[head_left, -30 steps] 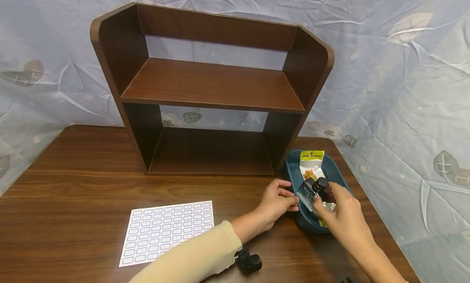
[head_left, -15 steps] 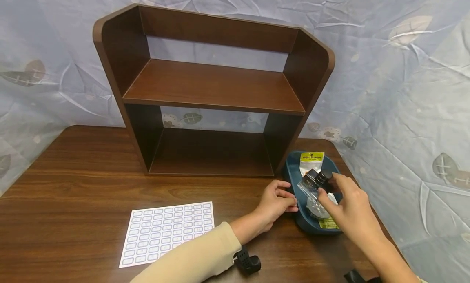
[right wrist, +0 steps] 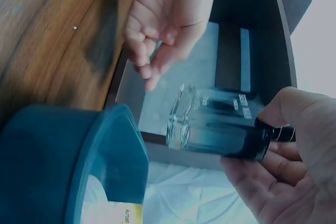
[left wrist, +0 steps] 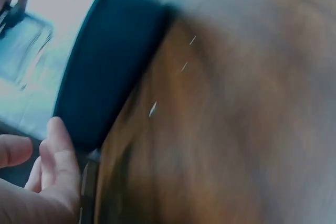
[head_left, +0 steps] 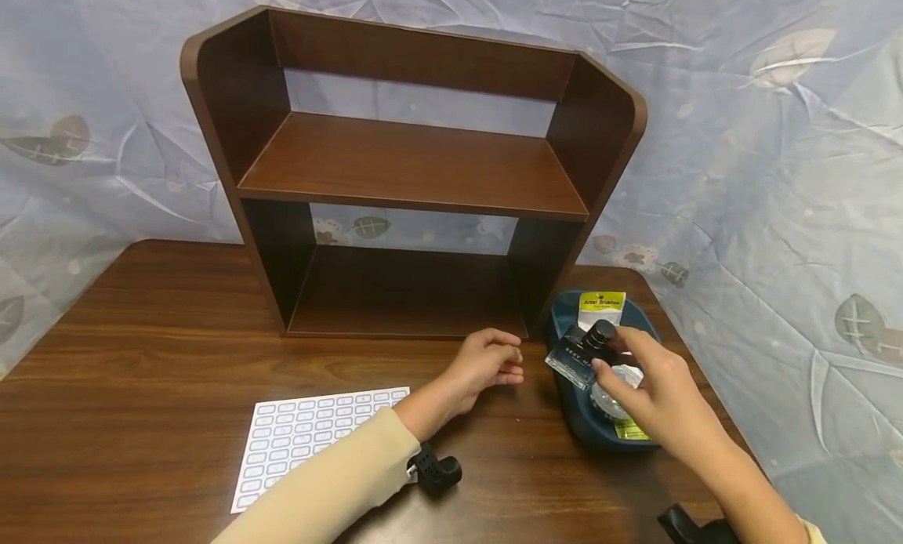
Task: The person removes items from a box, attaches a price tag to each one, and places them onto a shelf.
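Bottle [head_left: 573, 361] is held aslant over the left rim of the bin [head_left: 587, 428], long axis angled from clear base at lower left to black cap [head_left: 601, 332] at upper right. Its cap end is pinched in the grip of the right hand [head_left: 656, 379]; the left hand [head_left: 480, 368] is held nearby, its grip half-curled and empty. A label sheet [head_left: 282, 442] is part-hidden by the left sleeve [head_left: 339, 481] on the worktop [head_left: 141, 387], the shelf [head_left: 416, 168] set behind.

I face a brown two-tier shelf [head_left: 416, 168], upper centre, on a wood-grain table [head_left: 141, 356], backed by leaf-patterned fabric [head_left: 748, 183].
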Available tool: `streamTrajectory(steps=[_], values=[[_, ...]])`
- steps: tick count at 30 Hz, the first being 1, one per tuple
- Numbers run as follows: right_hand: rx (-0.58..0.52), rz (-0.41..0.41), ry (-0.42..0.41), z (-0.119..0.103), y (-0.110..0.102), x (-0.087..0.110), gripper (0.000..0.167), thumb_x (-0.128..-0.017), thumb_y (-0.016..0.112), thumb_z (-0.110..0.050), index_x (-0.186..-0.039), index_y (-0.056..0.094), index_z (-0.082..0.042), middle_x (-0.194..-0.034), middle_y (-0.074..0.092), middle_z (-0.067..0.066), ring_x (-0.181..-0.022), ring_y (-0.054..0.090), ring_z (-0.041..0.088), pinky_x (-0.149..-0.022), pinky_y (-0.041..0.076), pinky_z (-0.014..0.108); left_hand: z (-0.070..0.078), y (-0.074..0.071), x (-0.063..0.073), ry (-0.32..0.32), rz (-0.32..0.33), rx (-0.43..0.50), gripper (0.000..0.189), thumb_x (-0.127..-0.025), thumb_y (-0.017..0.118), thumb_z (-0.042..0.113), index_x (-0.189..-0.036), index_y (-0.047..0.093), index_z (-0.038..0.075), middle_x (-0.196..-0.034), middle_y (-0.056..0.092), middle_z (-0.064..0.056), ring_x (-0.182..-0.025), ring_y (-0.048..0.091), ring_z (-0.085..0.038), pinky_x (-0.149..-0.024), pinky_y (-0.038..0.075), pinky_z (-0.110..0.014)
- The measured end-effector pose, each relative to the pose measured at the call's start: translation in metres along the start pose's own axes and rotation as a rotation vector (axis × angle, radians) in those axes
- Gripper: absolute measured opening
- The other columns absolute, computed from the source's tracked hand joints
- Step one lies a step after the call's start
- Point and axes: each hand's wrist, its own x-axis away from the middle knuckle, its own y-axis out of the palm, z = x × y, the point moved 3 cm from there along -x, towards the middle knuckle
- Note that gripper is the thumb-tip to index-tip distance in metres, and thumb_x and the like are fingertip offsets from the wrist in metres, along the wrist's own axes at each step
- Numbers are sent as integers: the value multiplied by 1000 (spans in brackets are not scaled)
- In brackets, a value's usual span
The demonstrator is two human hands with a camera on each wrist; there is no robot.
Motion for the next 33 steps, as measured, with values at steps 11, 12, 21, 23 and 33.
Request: streamTrajectory(steps=[11,12,21,23,33], values=[[-100,-165,-104,-11,29,-10,38,-87,77,3,-121,62,-3,-102,70,2,-92,69,16,-79,66,39,34,-55,12,38,-74,-240,29,-101,59,3,-126,60,-12,-105,69,-18,-80,68,-17,-77,65,-28],[-109,-181,-105,-12,33,-10,37,-88,77,3,-121,62,-2,-101,69,2,-92,68,15,-79,66,40,37,-59,14,53,-76,-278,27,-101,60,3,-124,61,-12,-104,69,-19,-81,68,-19,-77,65,-29],[-206,-298,-105,-25,62,-10,31,-94,74,-5,-123,64,-5,-100,68,-2,-87,66,8,-72,60,24,50,-104,35,198,-55,-677,13,-98,68,8,-106,67,-2,-88,69,-16,-68,66,-19,-65,62,-31],[-232,-312,-113,-27,68,-10,30,-94,74,-5,-123,64,-6,-104,70,-1,-91,68,8,-76,62,25,52,-114,40,232,-47,-796,13,-98,69,11,-104,68,0,-86,69,-11,-69,63,-15,-64,57,-27],[-304,-420,-97,-37,90,-5,36,-99,69,-8,-134,60,-4,-118,70,5,-104,67,11,-83,64,25,55,-148,71,246,-42,-1071,20,-93,77,11,-105,68,-1,-85,67,-5,-79,59,-14,-71,51,-26]])
